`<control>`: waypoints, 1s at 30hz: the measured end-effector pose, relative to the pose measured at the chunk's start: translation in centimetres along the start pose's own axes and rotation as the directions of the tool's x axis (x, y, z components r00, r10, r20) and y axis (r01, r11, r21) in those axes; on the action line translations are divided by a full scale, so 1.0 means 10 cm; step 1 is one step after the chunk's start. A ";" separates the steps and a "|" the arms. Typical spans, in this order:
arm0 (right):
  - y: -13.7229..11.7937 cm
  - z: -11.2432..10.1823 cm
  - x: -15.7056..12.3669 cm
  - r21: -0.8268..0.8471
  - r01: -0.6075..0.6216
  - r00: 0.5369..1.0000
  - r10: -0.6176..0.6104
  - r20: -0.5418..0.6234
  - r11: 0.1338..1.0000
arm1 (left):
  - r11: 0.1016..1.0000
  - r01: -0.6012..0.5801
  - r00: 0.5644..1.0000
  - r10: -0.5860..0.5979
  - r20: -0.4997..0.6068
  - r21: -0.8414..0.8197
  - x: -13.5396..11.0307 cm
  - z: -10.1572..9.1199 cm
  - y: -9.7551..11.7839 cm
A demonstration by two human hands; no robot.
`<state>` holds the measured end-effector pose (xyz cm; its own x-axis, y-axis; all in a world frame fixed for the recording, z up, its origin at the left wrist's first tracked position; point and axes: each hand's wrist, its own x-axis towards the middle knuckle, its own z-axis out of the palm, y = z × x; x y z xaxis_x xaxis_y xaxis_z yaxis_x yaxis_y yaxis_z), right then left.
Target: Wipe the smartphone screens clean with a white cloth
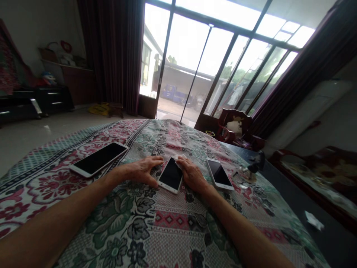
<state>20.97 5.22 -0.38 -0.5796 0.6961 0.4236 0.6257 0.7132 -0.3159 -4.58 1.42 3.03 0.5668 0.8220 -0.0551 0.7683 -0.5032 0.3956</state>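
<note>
1. Head view, grip state. The left grip lies spread and flat on the patterned cloth, with its thumb against the near corner of the middle phone. The right grip is also spread, with its fingers along the opposite long edge. A small white piece shows under its fingertips, too small to identify. Neither grip closes around anything.
2. Head view, location. The middle phone lies flat, screen up and dark, directly between the two grips and touching both.
3. Head view, progress. Judging from the contact, the phone is bracketed on both sides but not lifted or turned. The large phone, well outboard of the left grip, and the small phone, just outboard of the right grip, lie untouched.
4. Head view, clearance.
   - Ahead of both grips, the cloth runs bare to the far edge of the table.
   - Outboard of the left grip, the cloth is open as far as the large phone.
   - Outboard of the right grip, room is tight. The small phone comes first, then small clutter, then the cloth's border and the bare dark table top with a white scrap.
   - Behind the grips, only the forearms occupy the cloth.
</note>
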 end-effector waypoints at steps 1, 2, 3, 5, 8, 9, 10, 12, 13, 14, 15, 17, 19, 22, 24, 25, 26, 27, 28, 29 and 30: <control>0.00 0.01 0.02 0.017 0.013 1.000 -0.014 0.009 1.000 | 1.000 0.006 1.000 -0.006 0.004 0.005 0.00 0.00 -0.01; 0.00 0.01 0.04 0.033 0.026 0.999 -0.027 0.022 0.999 | 1.000 0.010 1.000 -0.011 0.005 0.009 0.00 0.01 -0.02; 0.00 0.02 0.06 0.046 0.038 0.999 -0.040 0.036 0.998 | 1.000 0.013 1.000 -0.013 0.004 0.011 -0.01 0.02 -0.03; 0.01 0.03 0.10 0.064 0.059 0.996 -0.063 0.063 0.996 | 1.000 0.019 1.000 -0.019 -0.009 0.007 -0.01 0.04 -0.06; 0.03 0.04 0.13 0.083 0.092 0.991 -0.099 0.086 0.992 | 0.999 0.044 0.999 -0.044 -0.018 -0.022 0.00 0.07 -0.09; 0.03 0.04 0.13 0.088 0.102 0.990 -0.109 0.088 0.991 | 0.998 0.049 0.999 -0.049 -0.015 -0.031 0.00 0.08 -0.10; 0.04 0.04 0.13 0.092 0.108 0.989 -0.116 0.089 0.990 | 0.998 0.049 0.999 -0.049 -0.010 -0.037 0.01 0.08 -0.10; 0.04 0.03 0.13 0.092 0.108 0.989 -0.117 0.091 0.990 | 0.999 0.033 0.999 -0.033 -0.006 -0.041 0.02 0.09 -0.11; 0.04 0.03 0.13 0.089 0.105 0.989 -0.113 0.093 0.990 | 0.999 0.022 1.000 -0.023 -0.006 -0.038 0.02 0.09 -0.11; 0.04 0.02 0.13 0.085 0.102 0.989 -0.110 0.097 0.991 | 0.999 0.013 1.000 -0.013 -0.007 -0.034 0.02 0.09 -0.10; 0.04 0.01 0.13 0.080 0.100 0.989 -0.107 0.101 0.992 | 1.000 0.006 1.000 -0.006 -0.007 -0.031 0.02 0.09 -0.10; 0.03 0.00 0.12 0.072 0.100 0.988 -0.108 0.111 0.992 | 1.000 0.002 1.000 -0.002 -0.005 -0.023 0.02 0.09 -0.09; 0.02 -0.02 0.09 0.073 0.110 0.985 -0.118 0.123 0.991 | 1.000 0.007 1.000 -0.007 0.003 -0.014 0.02 0.08 -0.08; -0.03 -0.04 -0.01 0.083 0.136 0.980 -0.146 0.137 0.987 | 1.000 0.013 1.000 -0.013 0.010 -0.004 0.02 0.08 -0.07; -0.10 -0.07 -0.11 0.094 0.162 0.974 -0.174 0.142 0.982 | 1.000 0.007 1.000 -0.007 0.009 -0.003 0.02 0.09 -0.08; -0.15 -0.10 -0.17 0.101 0.175 0.971 -0.189 0.145 0.979 | 1.000 -0.001 1.000 0.001 0.005 -0.004 0.02 0.09 -0.09; -0.21 -0.12 -0.23 0.111 0.192 0.967 -0.207 0.147 0.975 | 1.000 -0.010 1.000 0.010 -0.001 -0.006 0.02 0.10 -0.10; -0.28 -0.15 -0.29 0.122 0.203 0.964 -0.220 0.150 0.972 | 1.000 -0.018 1.000 0.018 -0.006 -0.007 0.03 0.10 -0.11; -0.35 -0.19 -0.36 0.135 0.216 0.959 -0.236 0.156 0.967 | 1.000 -0.026 1.000 0.026 -0.011 -0.007 0.03 0.11 -0.11; -0.43 -0.22 -0.42 0.151 0.231 0.954 -0.255 0.161 0.961 | 0.999 -0.032 0.999 0.032 -0.013 -0.007 0.03 0.11 -0.12; -0.49 -0.25 -0.48 0.163 0.235 0.947 -0.263 0.182 0.958 | 0.999 -0.035 0.999 0.034 -0.013 -0.005 0.03 0.11 -0.12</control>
<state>21.95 -1.83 1.29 -0.8089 0.4867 0.3299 0.3781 0.8603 -0.3419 -5.02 1.97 1.54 0.5890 0.8076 -0.0294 0.7469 -0.5300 0.4014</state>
